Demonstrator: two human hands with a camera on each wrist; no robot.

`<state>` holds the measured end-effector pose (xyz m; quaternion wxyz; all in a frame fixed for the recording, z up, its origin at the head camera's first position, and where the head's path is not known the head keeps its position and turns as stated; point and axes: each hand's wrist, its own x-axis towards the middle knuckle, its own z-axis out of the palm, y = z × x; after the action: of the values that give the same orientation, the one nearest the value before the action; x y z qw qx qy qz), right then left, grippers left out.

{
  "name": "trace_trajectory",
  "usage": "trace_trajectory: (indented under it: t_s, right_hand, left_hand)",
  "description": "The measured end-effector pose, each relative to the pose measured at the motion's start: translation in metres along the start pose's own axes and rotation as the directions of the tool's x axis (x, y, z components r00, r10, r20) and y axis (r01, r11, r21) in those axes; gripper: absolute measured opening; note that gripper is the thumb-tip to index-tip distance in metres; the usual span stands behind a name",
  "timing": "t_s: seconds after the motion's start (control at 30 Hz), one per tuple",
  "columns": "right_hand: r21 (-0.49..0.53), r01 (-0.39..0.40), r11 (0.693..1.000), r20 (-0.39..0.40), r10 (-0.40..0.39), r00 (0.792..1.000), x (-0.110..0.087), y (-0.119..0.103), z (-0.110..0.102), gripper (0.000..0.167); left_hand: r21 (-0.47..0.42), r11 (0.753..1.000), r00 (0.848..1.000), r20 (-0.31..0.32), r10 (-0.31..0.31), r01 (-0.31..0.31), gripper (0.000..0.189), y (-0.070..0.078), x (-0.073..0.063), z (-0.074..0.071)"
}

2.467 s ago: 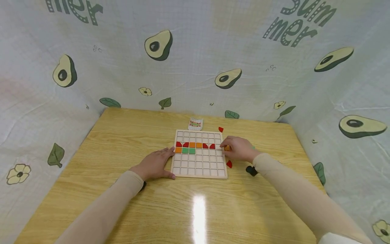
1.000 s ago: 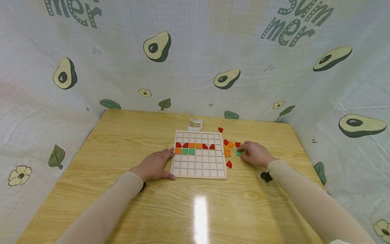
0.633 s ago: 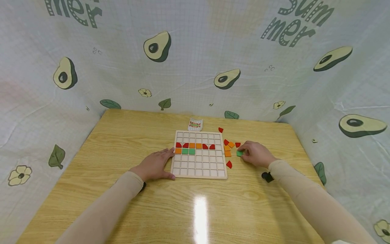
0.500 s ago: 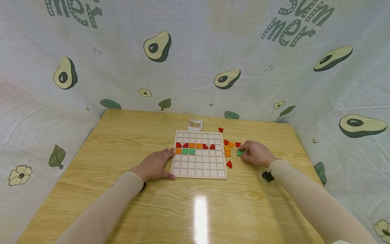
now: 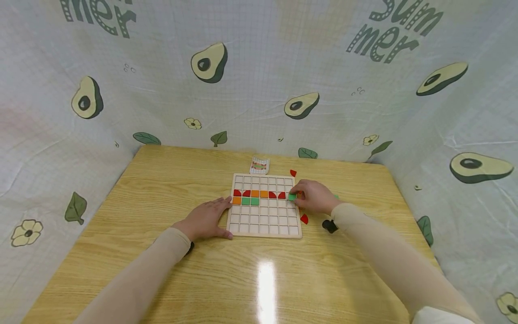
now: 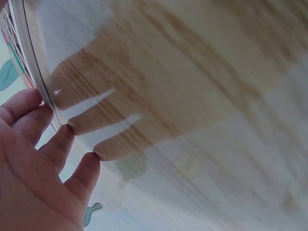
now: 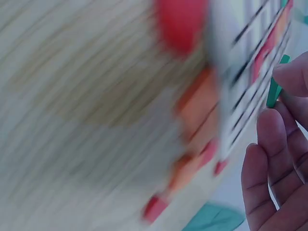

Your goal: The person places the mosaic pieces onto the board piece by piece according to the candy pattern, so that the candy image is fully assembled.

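Between thumb and fingers my right hand pinches a green square tile, held over the right edge of the white gridded board. In the right wrist view the green tile is seen edge-on in the grip. My left hand lies by the board's left edge, its fingers spread and touching the rim; the left wrist view shows those fingers on the table beside it. One row of the board holds red quarter-round and orange tiles. Below it sit an orange tile and two green tiles.
A small pattern card lies behind the board. Loose red pieces lie on the wooden table to its right. More loose pieces there, orange and green, are mostly hidden by my right hand. A printed cloth hangs behind the table.
My right hand has picked the green tile up from among the loose pieces and carried it left to the board's right edge. The left hand has stayed in place.
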<state>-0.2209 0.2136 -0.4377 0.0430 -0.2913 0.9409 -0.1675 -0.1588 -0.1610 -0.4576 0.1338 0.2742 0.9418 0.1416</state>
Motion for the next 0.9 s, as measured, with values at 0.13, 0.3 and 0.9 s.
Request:
trace_trajectory:
  t_s: [0.13,0.3,0.9]
  right_hand:
    - [0.013,0.026,1.0,0.021,-0.026,0.999,0.021,-0.023,0.008,0.024]
    - [0.003,0.046,0.999,0.05,-0.046,0.998,0.041,-0.043,0.021,0.023]
    - [-0.039,0.11,0.993,0.049,-0.108,0.993,0.05,-0.049,0.043,0.023]
  left_hand:
    - [-0.004,1.0,1.0,-0.003,0.003,-0.003,0.104,-0.001,0.0,0.0]
    - [-0.002,1.0,1.0,-0.002,-0.001,0.001,0.104,-0.002,0.0,0.001]
    - [-0.001,1.0,1.0,-0.006,0.004,-0.004,0.104,-0.001,0.0,0.001]
